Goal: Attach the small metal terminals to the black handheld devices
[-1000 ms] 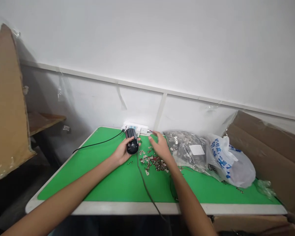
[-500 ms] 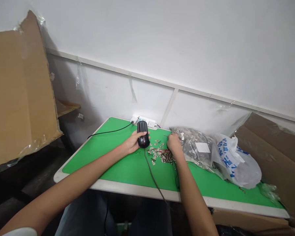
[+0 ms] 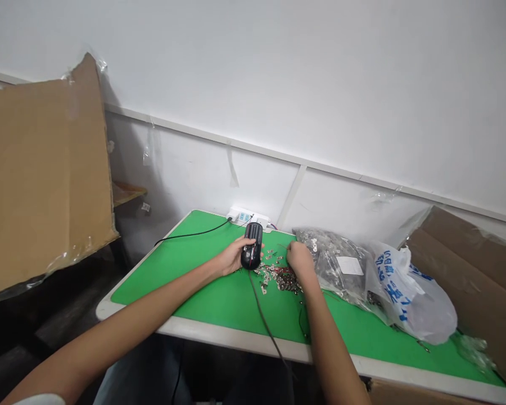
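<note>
- Glossy black, rounded oblong device with lengthwise ridges [image 3: 251, 247]: it was held upright over the table's middle, left of the loose parts. A thin dark-grey cord [image 3: 262, 312] left its lower end and crossed the front edge, presumably with slack to let it be lifted.
- Left hand [image 3: 233, 259]: it gripped the device from the side, thumb across its face, an arrangement that seemed chosen to keep that face turned toward the person.
- Right hand [image 3: 302, 260]: it was turned back-outward beside the clear bag, fingers bent inward. A thin dark strand showed at the fingertips; whether it was pinched could not be told.
- Small silvery metal parts [image 3: 283, 279]: these lay scattered between the hands, probably for short reach.
- Clear plastic bag of metal pieces [image 3: 320, 261] and white plastic bag with blue lettering [image 3: 432, 312]: both lay on the right, narrowing movement there.
- White power strip with blue sockets [image 3: 245, 216]: it stood against the wall, limiting forward travel.
- Green tabletop with a white rim [image 3: 189, 270]: its broadest open stretch lay left of the device, behind the left forearm.
</note>
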`<state>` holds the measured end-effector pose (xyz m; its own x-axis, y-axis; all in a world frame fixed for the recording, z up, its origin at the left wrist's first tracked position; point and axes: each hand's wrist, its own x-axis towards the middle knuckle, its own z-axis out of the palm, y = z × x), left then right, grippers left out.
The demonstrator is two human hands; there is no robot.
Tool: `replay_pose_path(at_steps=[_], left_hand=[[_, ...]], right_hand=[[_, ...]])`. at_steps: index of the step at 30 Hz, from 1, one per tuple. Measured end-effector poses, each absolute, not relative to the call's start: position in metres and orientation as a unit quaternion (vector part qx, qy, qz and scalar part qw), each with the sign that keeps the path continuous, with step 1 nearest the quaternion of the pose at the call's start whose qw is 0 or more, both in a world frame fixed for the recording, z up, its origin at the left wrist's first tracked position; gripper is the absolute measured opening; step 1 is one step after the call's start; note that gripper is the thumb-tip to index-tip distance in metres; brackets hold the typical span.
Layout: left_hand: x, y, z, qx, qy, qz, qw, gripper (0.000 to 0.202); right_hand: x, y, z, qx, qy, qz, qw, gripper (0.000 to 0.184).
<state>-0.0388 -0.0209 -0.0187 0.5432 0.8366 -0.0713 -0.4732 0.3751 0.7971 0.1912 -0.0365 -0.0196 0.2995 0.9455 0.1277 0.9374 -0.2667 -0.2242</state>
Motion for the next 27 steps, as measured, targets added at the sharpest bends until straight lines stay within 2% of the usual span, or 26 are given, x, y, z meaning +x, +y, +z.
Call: replay_pose_path(at_steps=[4,10,14,16,19,27], left_hand=[[-0.038,-0.022,-0.018,0.393,0.235,0.408,0.790,0.042],[-0.035,-0.021,-0.024,0.440,0.232,0.401,0.769,0.056],[-0.034,-0.020,-0.030,0.463,0.233,0.393,0.759,0.062],[-0.033,-0.021,-0.032,0.476,0.226,0.392,0.754,0.063],[-0.032,-0.023,-0.032,0.497,0.214,0.385,0.748,0.068],[-0.030,-0.028,-0.028,0.506,0.218,0.381,0.743,0.070]], right_hand=[[0.193,-0.037,-0.018,-0.770,-0.606,0.038,0.196,0.026],[0.183,-0.029,-0.015,-0.682,-0.627,0.068,0.370,0.024],[0.170,-0.024,-0.016,-0.560,-0.569,0.205,0.566,0.032],[0.163,-0.026,-0.015,-0.485,-0.528,0.288,0.635,0.039],[0.154,-0.031,-0.011,-0.445,-0.511,0.336,0.654,0.039],[0.143,-0.037,-0.009,-0.417,-0.508,0.345,0.670,0.037]])
